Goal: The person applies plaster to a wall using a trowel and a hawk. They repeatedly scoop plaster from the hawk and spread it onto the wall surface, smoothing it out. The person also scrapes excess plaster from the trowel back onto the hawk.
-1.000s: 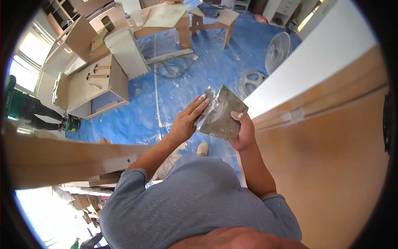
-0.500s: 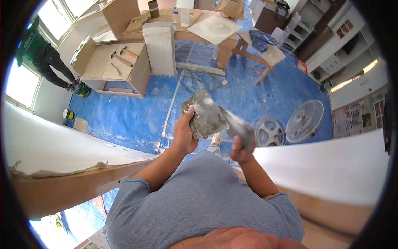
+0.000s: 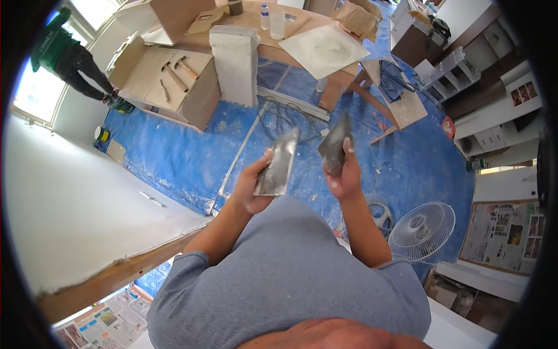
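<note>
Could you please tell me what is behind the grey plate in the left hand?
Blue floor sheeting shows past the edges of the grey plate. Its back face and most fingers of the left hand are covered.

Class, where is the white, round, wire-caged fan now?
The fan is in the head view's lower right, between the right forearm and the newspaper-covered board.

A room under renovation: white-spattered blue plastic sheeting (image 3: 174, 154) covers the floor, claw hammers (image 3: 175, 78) lie on a bare wooden cabinet (image 3: 200, 102) at far left, and newspaper pages (image 3: 119, 317) spread at near left.
</note>
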Demonstrator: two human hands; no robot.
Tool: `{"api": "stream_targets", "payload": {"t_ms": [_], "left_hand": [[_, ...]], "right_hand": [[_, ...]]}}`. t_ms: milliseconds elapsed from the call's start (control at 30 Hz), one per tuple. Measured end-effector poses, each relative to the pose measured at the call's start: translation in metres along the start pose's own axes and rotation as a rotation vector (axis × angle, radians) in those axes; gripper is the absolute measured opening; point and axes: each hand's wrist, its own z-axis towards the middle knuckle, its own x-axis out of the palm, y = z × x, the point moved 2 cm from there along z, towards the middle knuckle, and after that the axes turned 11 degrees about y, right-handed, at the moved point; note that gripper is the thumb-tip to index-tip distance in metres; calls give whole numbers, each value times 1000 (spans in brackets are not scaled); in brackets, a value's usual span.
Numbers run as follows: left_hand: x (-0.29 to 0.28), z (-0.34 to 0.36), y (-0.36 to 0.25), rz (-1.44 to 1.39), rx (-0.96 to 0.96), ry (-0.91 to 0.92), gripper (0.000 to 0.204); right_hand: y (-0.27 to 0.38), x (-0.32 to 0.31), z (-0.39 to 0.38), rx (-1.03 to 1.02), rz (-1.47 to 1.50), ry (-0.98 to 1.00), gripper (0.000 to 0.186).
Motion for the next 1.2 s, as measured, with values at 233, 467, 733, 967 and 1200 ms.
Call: {"api": "stream_targets", "payload": {"t_ms": [233,467,733,967,1200], "left_hand": [[8,128,-43,-56,-87,-20,27],[2,244,-155,-21,12,-70,26],[12,318,-217,-50,69,-186,27],[7,366,-243,-50,300,-467,24],[-17,392,-244,-68,511,-353,26]], "right_hand": [[32,-45,105,262,-434,353,65],[110,-80,174,121,-190,3,44],[170,-47,292,-161,93,238,71],[242,-106,432,-185,-39,62,73],[257,-363,590,218,-1376,-528,58]]}}
